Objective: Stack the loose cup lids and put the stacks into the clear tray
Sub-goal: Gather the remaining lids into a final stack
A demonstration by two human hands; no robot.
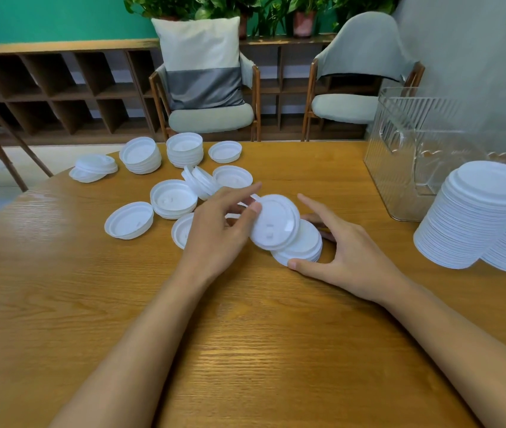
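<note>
My left hand [219,230] pinches a single white cup lid [274,222] by its left rim and holds it tilted above a short stack of lids [305,245] on the wooden table [245,335]. My right hand [342,245] cups that short stack from the right, thumb at its near edge and fingers behind it. Several loose white lids [129,220] and small piles [173,199] lie to the left and behind. The clear tray [399,168] stands at the right, beyond two tall lid stacks [474,217].
Two chairs [211,115] stand behind the table's far edge, one with a cushion. Low wooden shelving and potted plants line the back wall. More lid piles [185,149] sit near the far edge of the table.
</note>
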